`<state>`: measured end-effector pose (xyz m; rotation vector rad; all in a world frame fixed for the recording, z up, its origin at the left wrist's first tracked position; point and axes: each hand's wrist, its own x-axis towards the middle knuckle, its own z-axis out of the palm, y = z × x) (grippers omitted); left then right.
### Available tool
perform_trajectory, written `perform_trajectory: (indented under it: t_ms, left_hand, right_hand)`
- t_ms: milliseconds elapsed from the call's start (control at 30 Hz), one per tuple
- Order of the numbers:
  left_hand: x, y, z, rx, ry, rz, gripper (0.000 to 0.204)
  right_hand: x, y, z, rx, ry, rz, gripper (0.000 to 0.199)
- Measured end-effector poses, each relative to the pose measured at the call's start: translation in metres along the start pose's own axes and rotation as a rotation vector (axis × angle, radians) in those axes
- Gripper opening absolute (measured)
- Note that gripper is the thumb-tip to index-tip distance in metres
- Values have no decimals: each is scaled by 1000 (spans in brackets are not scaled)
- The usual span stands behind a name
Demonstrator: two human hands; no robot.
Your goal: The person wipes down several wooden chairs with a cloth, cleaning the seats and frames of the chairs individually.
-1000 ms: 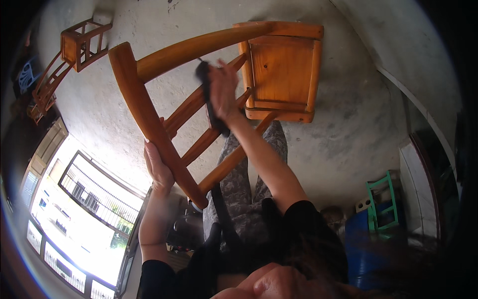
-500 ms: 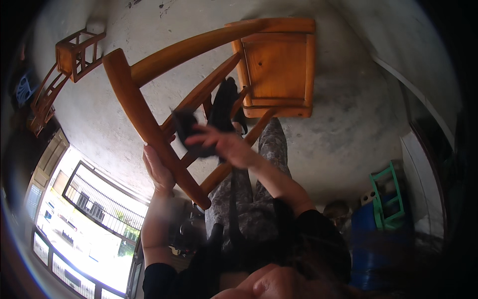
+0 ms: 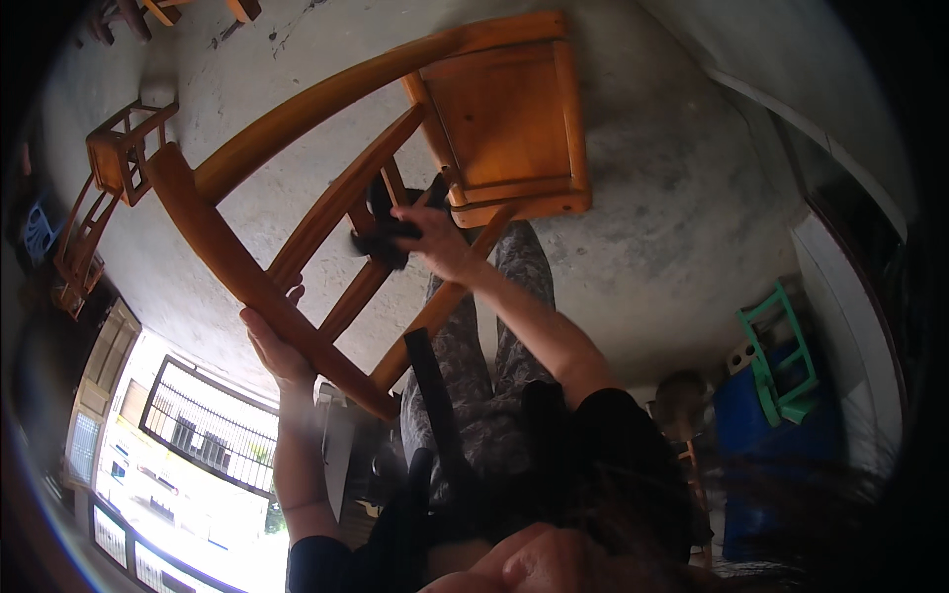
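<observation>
A varnished wooden chair (image 3: 519,124) is tilted in front of me, its seat at the far end and its backrest toward me. At the thick top rail of the backrest, my left hand (image 3: 280,351) is wrapped round the edge, left of the middle. My right hand (image 3: 440,242) grips a black cloth (image 3: 381,245) against the backrest slats. Part of the cloth lies behind a slat, and some of the right hand's fingers are hidden in it.
Another wooden chair (image 3: 119,163) stands at the far left, with a blue plastic piece (image 3: 40,232) beyond it. To the right are a green frame (image 3: 786,361) and a blue drum (image 3: 746,455). A barred gate (image 3: 213,425) shows at the lower left.
The chair has shifted left in view, with my left hand still on its top rail. My right hand, blurred with fingers spread before, now presses the bunched cloth at the slats, slightly higher.
</observation>
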<state>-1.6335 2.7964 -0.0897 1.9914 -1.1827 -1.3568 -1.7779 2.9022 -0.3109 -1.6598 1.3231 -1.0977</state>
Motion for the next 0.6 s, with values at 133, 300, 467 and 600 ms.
perform_trajectory:
  t_ms: [133,300,467,600]
  left_hand:
    - [3,-3,1,-22,15,-16,64]
    - [0,2,1,-70,5,-29,64]
    - [-2,3,1,-61,-27,-36,61]
    - [-1,2,0,-44,-47,-22,61]
  right_hand:
    - [-53,72,-41,-106,-10,610,35]
    - [-93,80,-123,-259,111,785,48]
    - [-142,82,-50,-282,316,1046,38]
    - [-148,71,-10,-7,408,1106,32]
